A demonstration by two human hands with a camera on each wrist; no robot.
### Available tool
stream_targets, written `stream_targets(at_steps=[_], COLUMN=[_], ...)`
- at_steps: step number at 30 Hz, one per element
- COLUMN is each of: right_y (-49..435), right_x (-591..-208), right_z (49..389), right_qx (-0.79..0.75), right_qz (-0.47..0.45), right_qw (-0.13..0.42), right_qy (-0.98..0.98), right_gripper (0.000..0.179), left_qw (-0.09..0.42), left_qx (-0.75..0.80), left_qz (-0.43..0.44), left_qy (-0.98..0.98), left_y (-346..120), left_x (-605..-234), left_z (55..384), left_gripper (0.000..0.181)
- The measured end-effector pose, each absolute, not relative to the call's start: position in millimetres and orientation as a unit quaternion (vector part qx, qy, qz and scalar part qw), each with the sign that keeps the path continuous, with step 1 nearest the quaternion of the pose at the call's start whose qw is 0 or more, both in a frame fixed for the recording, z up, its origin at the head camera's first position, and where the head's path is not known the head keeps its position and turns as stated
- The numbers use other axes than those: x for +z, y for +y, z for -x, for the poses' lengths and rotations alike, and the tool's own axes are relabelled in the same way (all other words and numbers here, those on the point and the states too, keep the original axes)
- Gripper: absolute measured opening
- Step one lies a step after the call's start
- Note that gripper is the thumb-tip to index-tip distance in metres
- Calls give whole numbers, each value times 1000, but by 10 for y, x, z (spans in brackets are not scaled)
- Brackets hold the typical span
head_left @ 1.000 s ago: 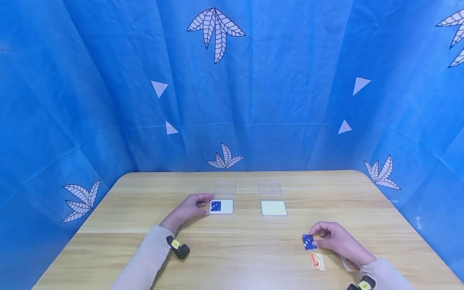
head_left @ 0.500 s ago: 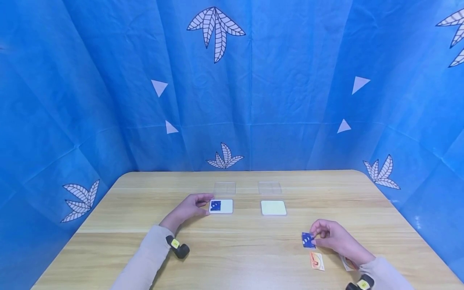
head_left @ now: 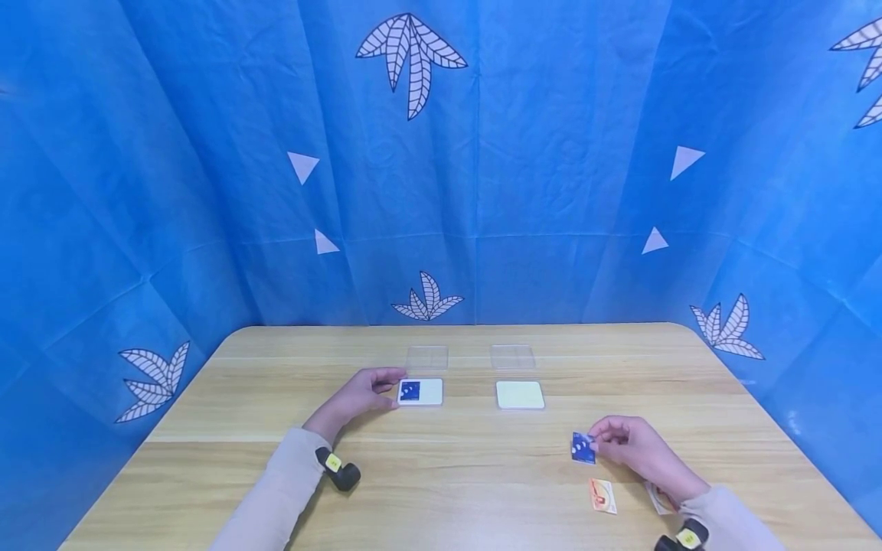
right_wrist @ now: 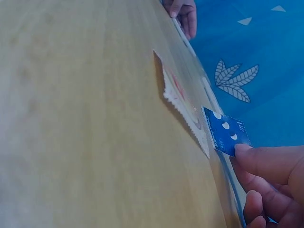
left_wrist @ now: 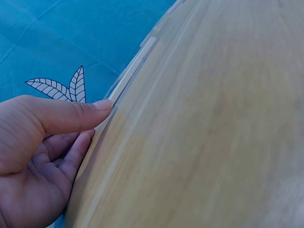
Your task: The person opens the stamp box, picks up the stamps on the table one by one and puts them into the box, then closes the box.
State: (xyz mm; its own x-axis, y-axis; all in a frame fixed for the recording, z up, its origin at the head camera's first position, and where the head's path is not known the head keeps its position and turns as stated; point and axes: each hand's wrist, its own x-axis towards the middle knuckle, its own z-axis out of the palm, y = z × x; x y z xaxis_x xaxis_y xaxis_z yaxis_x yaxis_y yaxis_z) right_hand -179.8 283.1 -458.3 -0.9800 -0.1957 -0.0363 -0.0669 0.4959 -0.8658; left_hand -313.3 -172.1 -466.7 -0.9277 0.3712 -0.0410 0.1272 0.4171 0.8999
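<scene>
Our right hand [head_left: 630, 448] pinches the stamp [head_left: 582, 448] at its right edge, fingertips closed on the paper, thumb over the printed face; the stamp is tilted, in the lower right of the head view. We cannot tell whether it clears the table [head_left: 441, 478]. Our left hand [head_left: 365, 392], left of centre, grips the left end of the left case [head_left: 432, 392], thumb and forefinger at opposite edges. A second blue stamp [head_left: 409, 391] lies on that case's left half. We judge the step in hand to be lifting the stamp. We should pinch only the margin, with light pressure, since thin paper probably creases easily; raise it clear of the orange stamp [head_left: 602, 496] just below; and brace the left case without pressing on its face.
</scene>
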Motion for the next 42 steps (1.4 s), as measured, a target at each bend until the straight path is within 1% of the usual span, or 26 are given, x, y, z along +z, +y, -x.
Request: stream_targets(at_steps=[7, 15, 21, 31, 39, 42], right_y=[2831, 2802, 2756, 2619, 2408, 2334], right_x=[-4560, -4522, -4475, -4448, -4416, -4404], right_z=[1812, 1864, 1921, 1994, 2068, 2108], right_qx=[-492, -503, -497, -514, -508, -510], right_qz=[56, 21, 39, 84, 66, 75], right_qw=[54, 68, 54, 51, 55, 57], right_qy=[867, 862, 865, 852, 857, 855], right_gripper=[24, 26, 23, 25, 22, 20], left_qw=[121, 121, 120, 124, 121, 123], left_qx=[520, 526, 525, 520, 520, 518], left_qz=[-148, -147, -141, -148, -140, -142], left_qy=[833, 829, 831, 832, 834, 834], left_y=[-1716, -1710, -1712, -1722, -1720, -1719], left_x=[-4660, -4658, -4655, -4670, -4662, -4662], left_z=[3136, 3145, 3140, 3156, 3144, 3144], left_gripper=[60, 59, 59, 60, 60, 60])
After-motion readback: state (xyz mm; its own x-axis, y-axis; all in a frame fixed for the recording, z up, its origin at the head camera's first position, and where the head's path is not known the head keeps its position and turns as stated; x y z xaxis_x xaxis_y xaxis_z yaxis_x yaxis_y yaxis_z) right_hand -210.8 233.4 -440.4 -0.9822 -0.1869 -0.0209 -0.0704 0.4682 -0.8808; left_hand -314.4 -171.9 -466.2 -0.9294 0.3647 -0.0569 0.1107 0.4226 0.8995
